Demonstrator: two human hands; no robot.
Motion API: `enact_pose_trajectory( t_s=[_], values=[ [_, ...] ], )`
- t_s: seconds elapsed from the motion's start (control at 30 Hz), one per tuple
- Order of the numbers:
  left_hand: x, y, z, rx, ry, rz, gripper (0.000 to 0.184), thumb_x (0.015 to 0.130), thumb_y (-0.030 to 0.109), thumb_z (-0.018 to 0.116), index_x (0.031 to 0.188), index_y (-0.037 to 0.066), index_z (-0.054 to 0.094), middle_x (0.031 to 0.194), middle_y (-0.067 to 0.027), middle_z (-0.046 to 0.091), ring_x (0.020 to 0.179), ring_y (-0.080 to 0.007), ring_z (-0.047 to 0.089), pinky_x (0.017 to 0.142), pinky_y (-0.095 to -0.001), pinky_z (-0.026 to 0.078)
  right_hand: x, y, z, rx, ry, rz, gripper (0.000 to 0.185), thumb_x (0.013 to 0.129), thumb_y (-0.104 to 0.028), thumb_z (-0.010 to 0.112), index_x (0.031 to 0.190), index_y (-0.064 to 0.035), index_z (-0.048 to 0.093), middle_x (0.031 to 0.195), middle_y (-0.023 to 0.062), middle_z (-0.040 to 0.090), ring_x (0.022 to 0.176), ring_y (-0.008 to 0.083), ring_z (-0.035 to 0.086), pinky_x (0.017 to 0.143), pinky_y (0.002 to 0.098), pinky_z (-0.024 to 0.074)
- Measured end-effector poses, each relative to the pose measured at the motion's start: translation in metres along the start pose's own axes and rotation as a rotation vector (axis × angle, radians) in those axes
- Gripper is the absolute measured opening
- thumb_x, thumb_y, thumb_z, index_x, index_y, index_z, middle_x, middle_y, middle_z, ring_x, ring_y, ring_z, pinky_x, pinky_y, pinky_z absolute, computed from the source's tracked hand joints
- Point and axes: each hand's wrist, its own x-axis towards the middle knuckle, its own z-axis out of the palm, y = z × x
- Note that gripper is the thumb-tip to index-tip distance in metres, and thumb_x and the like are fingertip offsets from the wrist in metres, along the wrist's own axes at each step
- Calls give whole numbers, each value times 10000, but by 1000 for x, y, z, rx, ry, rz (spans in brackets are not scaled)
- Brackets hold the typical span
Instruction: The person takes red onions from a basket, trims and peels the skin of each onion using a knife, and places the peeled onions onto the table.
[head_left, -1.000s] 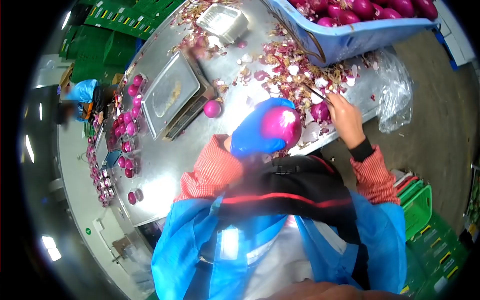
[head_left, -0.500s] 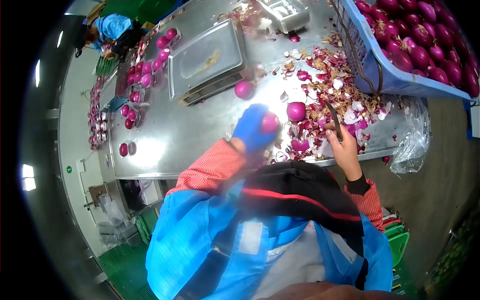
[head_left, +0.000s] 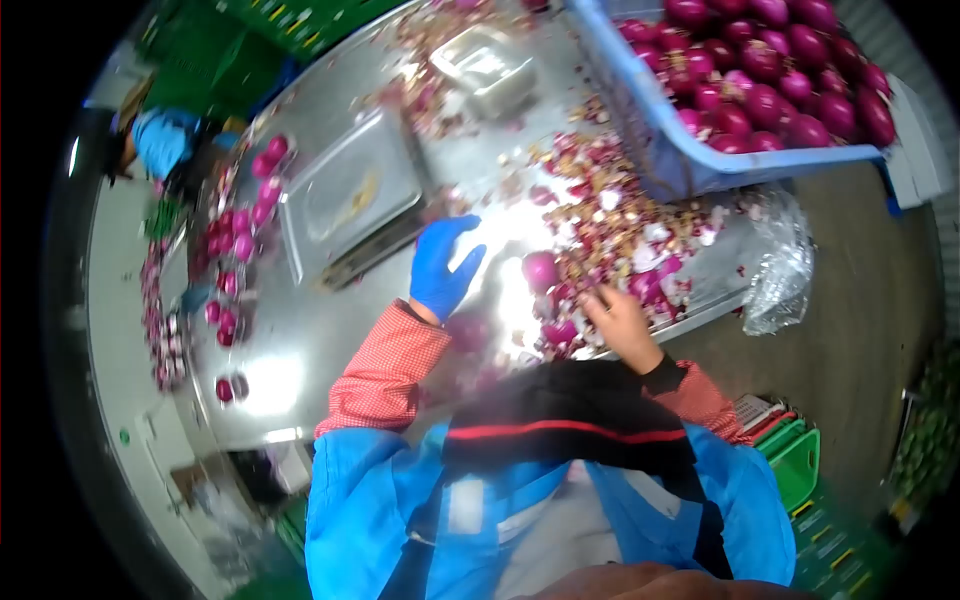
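Observation:
My left hand, in a blue glove, is over the steel table with thumb and fingers apart, and no onion shows between them. Just below it, beside the sleeve, is a blurred purple round shape, apparently an onion. My bare right hand has its fingers bent down at the edge of the heap of onion skins. Whatever its fingertips hold is hidden, and no knife can be made out. A red onion sits between my hands, against the skins.
A blue crate full of red onions stands at upper right, a crumpled plastic bag below it. A scale with a steel top lies left of centre. Packed onions line the left, where another person stands. A clear tray is at the back.
The left hand has let go of the onion it held and spread its fingers. The right hand has lowered to the skins, and its knife no longer shows. The whole view has shifted.

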Motion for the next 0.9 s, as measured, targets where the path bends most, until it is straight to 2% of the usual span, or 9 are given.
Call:
enact_pose_trajectory(
  t_s=[0.1, 0.17, 0.3, 0.5, 0.57, 0.6, 0.73, 0.83, 0.9],
  values=[
    [97, 42, 9, -33, 19, 259, 341, 840, 131, 733, 1162, 57, 649, 1084, -120, 663, 1024, -307, 625, 890, -358, 474, -10, 0, -6, -241, 104, -102, 389, 918, -265, 611, 1231, -37, 584, 1018, 225, 666, 938, 395, 651, 780, 452, 520],
    [158, 70, 29, -105, -22, 414, 369, 835, 149, 739, 1179, 56, 641, 1100, -122, 660, 1028, -319, 619, 892, -368, 474, -16, 6, -12, -97, 198, -162, 282, 906, -190, 649, 1133, -30, 601, 819, 178, 656, 719, 331, 649, 637, 405, 494],
    [268, 151, 96, -135, -287, 634, 515, 827, 193, 735, 1299, 93, 554, 1204, -161, 602, 1114, -343, 580, 940, -422, 475, -22, 20, -40, -57, 217, -166, 202, 911, -170, 636, 1017, -1, 604, 862, 199, 649, 783, 374, 645, 671, 418, 499],
    [353, 215, 256, 238, -741, 391, 847, 719, 320, 791, 1451, 198, 385, 1283, -246, 525, 1217, -423, 519, 1000, -488, 468, -25, 58, -80, -84, 339, -244, 182, 919, -191, 625, 978, -19, 617, 839, 182, 657, 783, 377, 643, 671, 406, 496],
    [357, 224, 294, 256, -723, 280, 853, 686, 309, 803, 1436, 209, 408, 1291, -251, 516, 1227, -417, 516, 1001, -488, 473, -27, 71, -92, -156, 403, -285, 177, 918, -190, 625, 972, -22, 619, 833, 179, 657, 772, 370, 644, 660, 400, 493],
    [358, 222, 308, 265, -714, 222, 856, 670, 303, 808, 1428, 214, 420, 1294, -253, 511, 1231, -414, 515, 1001, -489, 476, -27, 66, -100, -65, 395, -153, 179, 919, -192, 623, 960, -18, 621, 823, 178, 652, 753, 361, 641, 652, 396, 490],
    [362, 210, 322, 95, -667, 168, 819, 642, 240, 785, 1393, 176, 464, 1314, -251, 505, 1229, -414, 527, 1029, -468, 463, -35, 55, -123, -18, 376, -128, 177, 922, -181, 624, 967, -9, 628, 800, 178, 645, 699, 336, 626, 637, 375, 482],
    [359, 207, 310, 32, -607, 130, 963, 538, 372, 842, 1389, 166, 441, 1304, -279, 484, 1193, -424, 531, 1021, -458, 477, -35, 65, -127, -13, 403, -85, 182, 927, -176, 621, 974, -1, 636, 805, 177, 650, 670, 304, 615, 632, 350, 480],
    [370, 209, 294, -174, -636, 127, 957, 548, 376, 847, 1371, 113, 437, 1308, -276, 506, 1189, -400, 556, 1021, -441, 479, -34, 83, -127, 59, 522, -133, 188, 944, -160, 609, 983, 21, 643, 783, 122, 658, 650, 196, 602, 620, 325, 473]
  ],
)
